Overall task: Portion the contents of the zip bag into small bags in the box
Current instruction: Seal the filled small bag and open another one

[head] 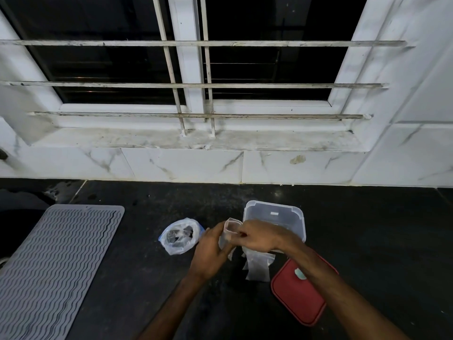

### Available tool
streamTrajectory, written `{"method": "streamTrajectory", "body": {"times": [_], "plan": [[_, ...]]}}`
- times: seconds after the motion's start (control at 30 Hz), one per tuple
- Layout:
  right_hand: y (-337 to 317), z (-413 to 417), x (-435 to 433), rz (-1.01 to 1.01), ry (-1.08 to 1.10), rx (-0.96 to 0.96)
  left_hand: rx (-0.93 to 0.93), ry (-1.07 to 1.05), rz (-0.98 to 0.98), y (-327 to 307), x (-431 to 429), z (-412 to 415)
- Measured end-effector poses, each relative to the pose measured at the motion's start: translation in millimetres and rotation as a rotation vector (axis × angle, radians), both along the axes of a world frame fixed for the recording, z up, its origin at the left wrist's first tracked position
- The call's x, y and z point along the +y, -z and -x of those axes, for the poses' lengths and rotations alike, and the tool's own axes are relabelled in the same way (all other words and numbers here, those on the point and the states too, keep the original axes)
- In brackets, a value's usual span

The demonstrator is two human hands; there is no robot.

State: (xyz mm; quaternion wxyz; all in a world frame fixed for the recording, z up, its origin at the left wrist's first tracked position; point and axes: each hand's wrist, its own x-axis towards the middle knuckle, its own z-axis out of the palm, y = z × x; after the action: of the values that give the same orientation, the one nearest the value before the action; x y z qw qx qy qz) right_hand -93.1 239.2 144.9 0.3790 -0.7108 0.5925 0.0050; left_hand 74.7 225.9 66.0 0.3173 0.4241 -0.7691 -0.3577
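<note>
Both hands are up over the black counter (127,303) with one small bag (231,229) between them. The left hand (210,251) grips the bag's left edge and lower body with curled fingers. The right hand (259,238) pinches the right side of the rim, fingers bent; the fingertips themselves are too small to tell apart. The bag's mouth is pulled open into a rough square and faces up and away, with its long axis running down toward the person. It looks empty.

Key relation: the zip bag (181,235) sits on the counter just beside the left hand, on its left. Its top is open and dark contents show inside. The left hand is clearly nearer to it, and the right hand would have to cross over.

The clear box (277,214) sits open just behind the right hand, so the right hand is nearer for the drop-off. Spare small bags (259,265) lie flat under the right wrist, in front of the box. The red lid (299,295) lies to the near right, partly under the right forearm. A grey ribbed mat (56,266) is well apart at far left.

Judgement: the bag is opened and ready, and filling has not begun.
</note>
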Motion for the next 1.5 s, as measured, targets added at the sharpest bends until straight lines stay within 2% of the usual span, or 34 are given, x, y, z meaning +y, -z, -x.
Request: {"method": "streamTrajectory", "body": {"times": [0.07,0.27,0.6,0.83,0.9,1.03,1.13,1.2,1.37,1.5], "plan": [[3,2,-1,0.033,-0.048,0.035,0.012,0.003,-0.012,2,0,2],[14,-1,-7,0.157,-0.004,0.104,0.027,0.023,-0.048,2,1,6],[34,-3,-17,0.136,-0.012,0.144,0.061,0.041,-0.073,1,6,9],[14,12,-2,0.166,0.060,-0.063,0.055,-0.083,-0.163,16,15,9],[16,20,5,0.175,0.068,-0.056,0.004,-0.092,-0.207,23,24,10],[33,25,24,0.124,0.033,0.097,-0.178,-0.074,-0.185,40,48,20],[48,27,32,0.170,0.052,0.178,-0.219,-0.091,-0.129,53,64,30],[59,30,37,0.163,0.072,0.197,-0.238,-0.123,-0.162,61,72,35],[76,42,51,0.189,0.074,0.149,-0.257,-0.165,-0.278,75,86,41],[75,65,67,0.296,0.214,0.048,-0.165,-0.175,-0.297,81,90,46]]}}
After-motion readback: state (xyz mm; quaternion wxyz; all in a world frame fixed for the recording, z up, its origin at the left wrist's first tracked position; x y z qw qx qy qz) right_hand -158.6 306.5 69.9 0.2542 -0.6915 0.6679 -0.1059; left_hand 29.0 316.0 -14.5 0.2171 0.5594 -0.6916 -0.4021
